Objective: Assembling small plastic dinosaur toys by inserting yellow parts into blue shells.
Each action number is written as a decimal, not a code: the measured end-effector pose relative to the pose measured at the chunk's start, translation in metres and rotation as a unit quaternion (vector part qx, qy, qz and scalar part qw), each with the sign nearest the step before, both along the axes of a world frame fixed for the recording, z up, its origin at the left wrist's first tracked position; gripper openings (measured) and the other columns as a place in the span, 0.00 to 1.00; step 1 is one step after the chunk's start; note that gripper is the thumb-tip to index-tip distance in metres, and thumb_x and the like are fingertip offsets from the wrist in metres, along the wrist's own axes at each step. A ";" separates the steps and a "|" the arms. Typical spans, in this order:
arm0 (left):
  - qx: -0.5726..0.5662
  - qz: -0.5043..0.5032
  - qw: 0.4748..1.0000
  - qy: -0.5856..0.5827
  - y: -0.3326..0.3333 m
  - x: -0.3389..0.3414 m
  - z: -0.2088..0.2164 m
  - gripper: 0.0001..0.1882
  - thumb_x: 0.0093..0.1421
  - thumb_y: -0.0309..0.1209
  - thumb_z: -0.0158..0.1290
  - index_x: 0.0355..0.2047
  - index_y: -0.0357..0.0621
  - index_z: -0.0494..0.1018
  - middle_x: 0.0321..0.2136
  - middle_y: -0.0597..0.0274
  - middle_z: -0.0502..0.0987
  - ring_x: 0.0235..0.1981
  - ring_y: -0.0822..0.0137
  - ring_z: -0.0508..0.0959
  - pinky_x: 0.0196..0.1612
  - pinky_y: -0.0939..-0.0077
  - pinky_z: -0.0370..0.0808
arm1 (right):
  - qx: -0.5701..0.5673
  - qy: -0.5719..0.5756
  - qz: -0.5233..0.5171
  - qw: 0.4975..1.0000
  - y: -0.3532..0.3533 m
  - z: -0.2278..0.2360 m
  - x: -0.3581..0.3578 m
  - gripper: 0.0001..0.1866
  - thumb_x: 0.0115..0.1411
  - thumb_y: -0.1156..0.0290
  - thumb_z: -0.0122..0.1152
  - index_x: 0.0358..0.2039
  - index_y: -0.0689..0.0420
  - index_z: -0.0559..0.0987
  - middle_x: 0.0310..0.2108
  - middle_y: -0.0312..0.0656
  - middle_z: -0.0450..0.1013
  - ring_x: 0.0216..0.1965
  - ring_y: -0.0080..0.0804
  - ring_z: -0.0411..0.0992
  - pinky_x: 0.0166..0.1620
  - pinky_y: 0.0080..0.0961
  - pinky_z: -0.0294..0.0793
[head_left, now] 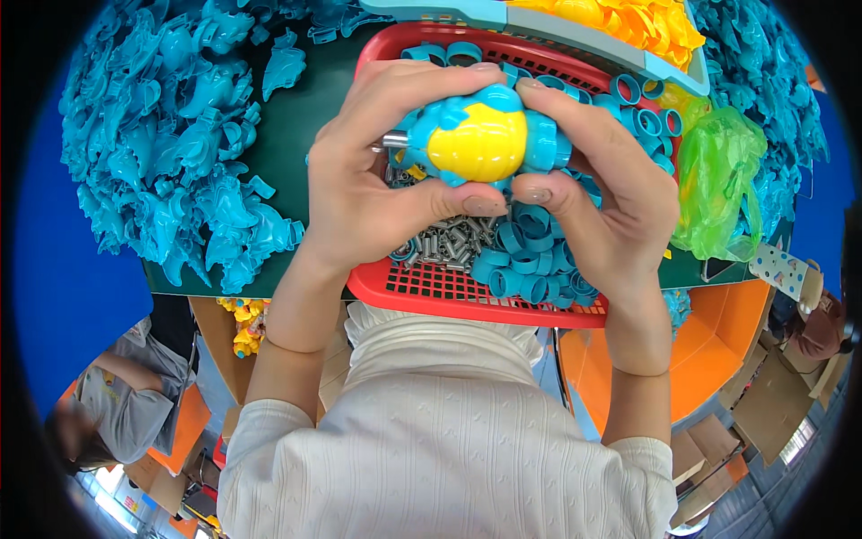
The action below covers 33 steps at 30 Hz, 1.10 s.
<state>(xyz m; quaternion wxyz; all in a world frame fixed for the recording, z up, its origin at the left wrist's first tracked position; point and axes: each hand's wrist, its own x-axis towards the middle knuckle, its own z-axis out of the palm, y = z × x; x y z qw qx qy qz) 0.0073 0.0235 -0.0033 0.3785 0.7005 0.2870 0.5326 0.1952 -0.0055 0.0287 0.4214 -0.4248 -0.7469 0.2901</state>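
Observation:
Between both hands, above a red basket [431, 302], I hold a rounded blue-and-yellow plastic toy part [478, 142]. My left hand [382, 157] grips its left end, thumb below and fingers over the top; a shiny metal pin [393, 139] sticks out there. My right hand [602, 171] closes on the right end, where a blue ring-shaped collar [544, 142] sits. Below in the basket lie small metal cylinders [446, 241] and many loose blue rings [532, 260]. The undersides of the toy part are hidden.
Blue plastic shells [180, 135] pile high at the left, with another heap [772, 81] at the right. A grey-blue basket [620, 56] of yellow parts [620, 22] stands behind. A green plastic bag [718, 171] lies right of the red basket. A person [135, 386] sits at the lower left.

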 end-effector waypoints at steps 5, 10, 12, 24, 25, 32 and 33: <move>-0.027 -0.004 1.000 -0.004 -0.002 -0.001 0.002 0.36 0.30 0.36 0.69 0.44 0.39 0.72 0.41 0.59 0.74 0.42 0.67 0.71 0.45 0.75 0.67 | -0.044 0.020 0.003 0.999 -0.002 0.005 -0.001 0.25 0.47 0.69 0.65 0.47 0.64 0.72 0.43 0.42 0.72 0.42 0.26 0.70 0.43 0.21 0.71; -0.056 -0.052 0.992 -0.095 -0.003 0.004 0.001 0.38 0.31 0.33 0.69 0.46 0.38 0.69 0.44 0.58 0.72 0.42 0.68 0.71 0.46 0.76 0.67 | -0.079 0.090 0.026 0.992 -0.001 0.000 -0.003 0.29 0.48 0.68 0.65 0.49 0.66 0.69 0.47 0.45 0.69 0.45 0.27 0.69 0.47 0.22 0.69; -0.093 -0.066 0.983 -0.145 -0.004 0.005 0.001 0.38 0.32 0.31 0.69 0.47 0.37 0.69 0.45 0.58 0.71 0.42 0.68 0.70 0.47 0.76 0.67 | -0.078 0.107 0.044 0.990 0.000 -0.002 0.000 0.30 0.49 0.67 0.64 0.50 0.67 0.67 0.50 0.47 0.67 0.48 0.29 0.67 0.50 0.24 0.67; -0.047 0.034 0.975 -0.212 -0.003 0.001 -0.003 0.29 0.52 0.30 0.58 0.53 0.36 0.60 0.46 0.57 0.69 0.43 0.65 0.73 0.47 0.74 0.70 | -0.055 0.137 0.003 0.989 0.003 -0.005 -0.007 0.23 0.51 0.74 0.61 0.49 0.61 0.70 0.39 0.44 0.73 0.37 0.28 0.74 0.40 0.21 0.73; -0.102 0.039 0.963 -0.246 -0.001 -0.002 -0.002 0.28 0.56 0.32 0.54 0.54 0.37 0.58 0.44 0.56 0.69 0.42 0.67 0.73 0.43 0.76 0.72 | -0.064 0.113 -0.003 0.992 0.005 -0.007 -0.006 0.22 0.52 0.75 0.60 0.49 0.61 0.70 0.38 0.44 0.74 0.36 0.28 0.74 0.39 0.21 0.73; -0.280 0.031 0.910 -0.304 -0.006 0.008 0.014 0.37 0.55 0.44 0.53 0.57 0.37 0.49 0.46 0.56 0.65 0.41 0.67 0.72 0.34 0.74 0.75 | -0.046 -0.060 0.015 0.997 0.003 -0.010 -0.013 0.06 0.50 0.78 0.59 0.31 0.61 0.77 0.29 0.41 0.73 0.30 0.29 0.72 0.34 0.22 0.70; -0.277 0.028 0.915 -0.293 -0.006 0.007 0.012 0.35 0.56 0.43 0.52 0.56 0.37 0.50 0.45 0.56 0.66 0.40 0.67 0.72 0.33 0.75 0.75 | -0.016 -0.106 0.042 0.993 0.004 -0.014 -0.016 0.06 0.49 0.78 0.60 0.30 0.60 0.76 0.28 0.42 0.72 0.29 0.32 0.71 0.34 0.23 0.70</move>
